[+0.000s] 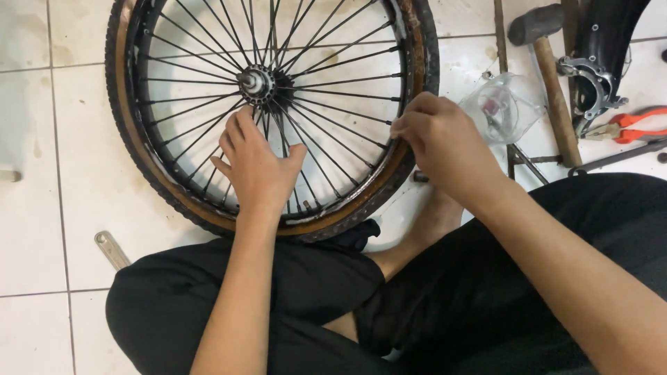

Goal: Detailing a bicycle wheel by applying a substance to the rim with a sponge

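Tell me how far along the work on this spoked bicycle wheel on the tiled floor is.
Done: the black spoked bicycle wheel is off the bike and lies flat, its black tyre with tan sidewall still mounted. In hand: the left hand presses flat on the spokes while the right hand pinches at the rim edge. Left: the wooden-handled hammer and orange-handled pliers lie unused, so work looks early, though I can't tell exactly.
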